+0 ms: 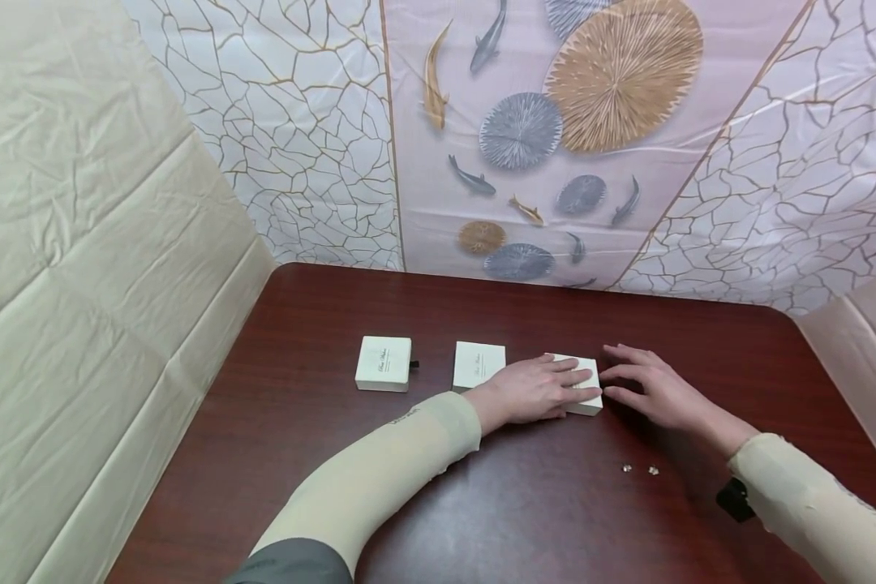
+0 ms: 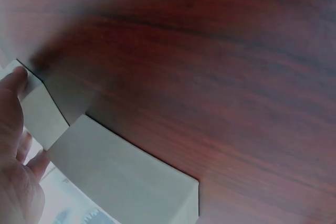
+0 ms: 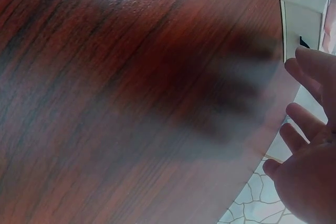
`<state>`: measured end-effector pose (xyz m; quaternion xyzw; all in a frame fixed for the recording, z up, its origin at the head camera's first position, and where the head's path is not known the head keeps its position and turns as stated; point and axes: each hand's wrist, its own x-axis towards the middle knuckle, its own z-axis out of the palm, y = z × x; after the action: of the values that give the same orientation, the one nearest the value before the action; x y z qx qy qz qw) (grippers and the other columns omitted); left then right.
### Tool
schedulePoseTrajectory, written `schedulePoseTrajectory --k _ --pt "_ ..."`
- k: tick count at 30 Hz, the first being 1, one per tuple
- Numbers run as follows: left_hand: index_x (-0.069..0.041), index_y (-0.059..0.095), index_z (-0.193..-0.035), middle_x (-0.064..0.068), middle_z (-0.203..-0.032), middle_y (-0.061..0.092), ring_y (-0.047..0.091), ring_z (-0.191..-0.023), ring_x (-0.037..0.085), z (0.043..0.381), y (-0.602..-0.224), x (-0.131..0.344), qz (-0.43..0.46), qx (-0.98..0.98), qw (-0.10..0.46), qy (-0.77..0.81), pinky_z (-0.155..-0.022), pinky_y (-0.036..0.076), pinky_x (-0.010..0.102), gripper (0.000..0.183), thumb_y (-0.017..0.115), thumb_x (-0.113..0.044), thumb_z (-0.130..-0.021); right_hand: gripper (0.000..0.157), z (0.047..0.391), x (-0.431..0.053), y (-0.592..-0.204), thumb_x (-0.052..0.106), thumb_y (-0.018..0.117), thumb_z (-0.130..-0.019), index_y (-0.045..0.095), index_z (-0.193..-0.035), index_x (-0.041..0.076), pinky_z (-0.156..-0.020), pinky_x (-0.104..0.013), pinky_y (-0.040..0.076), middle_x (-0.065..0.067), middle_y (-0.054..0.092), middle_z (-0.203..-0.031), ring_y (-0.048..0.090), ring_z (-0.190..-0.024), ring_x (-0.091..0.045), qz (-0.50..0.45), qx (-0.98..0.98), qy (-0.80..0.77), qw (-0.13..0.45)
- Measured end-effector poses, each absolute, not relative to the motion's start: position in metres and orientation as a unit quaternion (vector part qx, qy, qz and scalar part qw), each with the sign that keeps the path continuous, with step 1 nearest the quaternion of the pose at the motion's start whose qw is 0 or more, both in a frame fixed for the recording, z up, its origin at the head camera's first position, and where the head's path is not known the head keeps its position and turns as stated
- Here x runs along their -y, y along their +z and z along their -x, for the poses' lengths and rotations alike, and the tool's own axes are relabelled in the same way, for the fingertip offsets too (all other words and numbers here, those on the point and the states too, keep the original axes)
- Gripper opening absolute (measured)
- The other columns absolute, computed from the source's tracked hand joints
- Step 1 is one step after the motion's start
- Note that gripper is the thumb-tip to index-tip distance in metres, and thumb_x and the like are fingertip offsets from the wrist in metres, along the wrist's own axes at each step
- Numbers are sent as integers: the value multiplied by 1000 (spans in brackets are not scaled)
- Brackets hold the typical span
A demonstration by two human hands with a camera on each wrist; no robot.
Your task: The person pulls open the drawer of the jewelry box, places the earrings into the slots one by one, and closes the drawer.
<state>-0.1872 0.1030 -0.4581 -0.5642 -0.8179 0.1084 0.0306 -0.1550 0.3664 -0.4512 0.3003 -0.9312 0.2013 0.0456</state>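
Observation:
My left hand [image 1: 536, 392] lies across the rightmost white box [image 1: 587, 404], with fingers over its top and the thumb at its near side. That box also shows at the edge of the left wrist view. Right of it, my right hand [image 1: 650, 385] is held with fingers apart, tips close to the box's end. A short black ribbon tab [image 3: 303, 42] sticks out of that end, with a fingertip of the right hand beside it; whether they touch I cannot tell. The middle white box [image 1: 479, 362] stands beside my left wrist.
Another white box [image 1: 383, 362] with a black tab on its right side sits farther left. Two small shiny pieces [image 1: 653, 470] lie on the dark red wooden table [image 1: 540, 503], near my right forearm. A patterned cloth [image 1: 321, 162] hangs behind the table.

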Motion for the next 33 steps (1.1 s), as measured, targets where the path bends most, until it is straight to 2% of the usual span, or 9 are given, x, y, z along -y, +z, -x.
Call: schedulePoseTrajectory --k 11,24,25,33 --pt "-35 35 -169 -4 -175 32 27 -162 18 194 -451 -94 570 814 7 113 -130 29 40 63 58 -42 -111 22 156 -366 -450 9 84 -90 81 -112 10 -103 -70 41 -30 60 -144 48 -135 -59 -297 931 209 33" --pt "-33 36 -169 -2 -174 34 31 -161 20 195 -454 -93 585 801 23 127 -129 30 36 62 58 -41 -111 16 158 -361 -450 6 84 -89 81 -104 12 -105 -72 40 -31 61 -143 46 -137 -59 -288 934 212 26" --pt "-33 36 -169 -2 -174 34 31 -161 19 195 -453 -93 585 800 24 128 -129 30 36 62 57 -42 -111 15 162 -366 -459 9 84 -90 80 -103 15 -113 -65 40 -28 61 -145 46 -141 -54 -289 932 218 30" --pt "-34 36 -168 -2 -174 34 31 -161 20 196 -453 -93 589 797 24 129 -129 30 38 63 59 -42 -110 4 165 -366 -464 14 78 -96 79 -100 15 -113 -68 36 -27 60 -146 44 -142 -54 -303 924 228 41"
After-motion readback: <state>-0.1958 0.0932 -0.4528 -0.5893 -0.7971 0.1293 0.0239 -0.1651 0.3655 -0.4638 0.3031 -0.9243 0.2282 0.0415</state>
